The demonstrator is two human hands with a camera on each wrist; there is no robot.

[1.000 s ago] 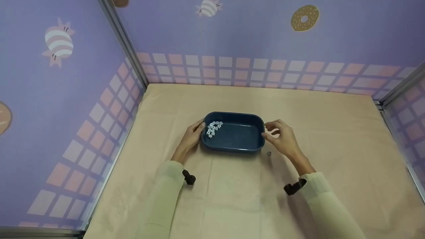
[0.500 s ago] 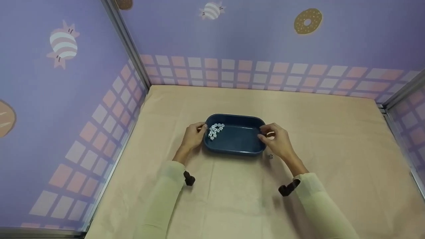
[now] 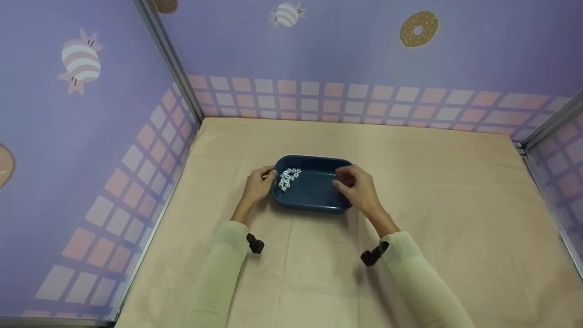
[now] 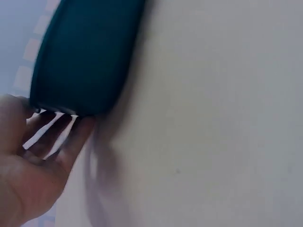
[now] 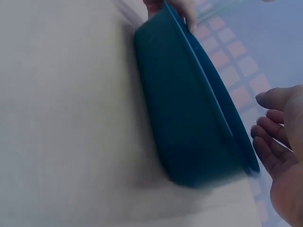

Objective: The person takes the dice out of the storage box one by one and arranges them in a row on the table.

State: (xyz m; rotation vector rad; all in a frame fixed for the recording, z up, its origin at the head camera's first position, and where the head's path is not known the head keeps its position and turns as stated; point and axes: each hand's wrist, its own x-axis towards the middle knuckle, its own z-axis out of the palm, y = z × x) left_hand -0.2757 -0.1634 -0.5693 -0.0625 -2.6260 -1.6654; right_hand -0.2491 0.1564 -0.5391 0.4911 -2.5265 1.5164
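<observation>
A dark blue rectangular tray (image 3: 312,209) with rounded corners is near the middle of the cloth-covered table. White dice (image 3: 288,178) with dark spots cluster at its left end. My left hand (image 3: 257,186) holds that end, thumb at the rim; in the left wrist view its fingers (image 4: 71,142) touch the outer wall. My right hand (image 3: 360,190) hovers at the tray's right end, thumb and fingers bent and apart. The right wrist view shows nothing between these fingers (image 5: 272,127), which stand just off the rim.
Beige cloth (image 3: 437,191) covers the table. Purple patterned panels (image 3: 346,50) enclose the back and sides, with metal posts (image 3: 175,59) at the corners. A dark device (image 3: 374,254) sits at each wrist.
My right hand has moved left, from beside the tray to over its right end. The tray has shifted slightly left with my left hand. A loose die near the right hand is out of sight now.
</observation>
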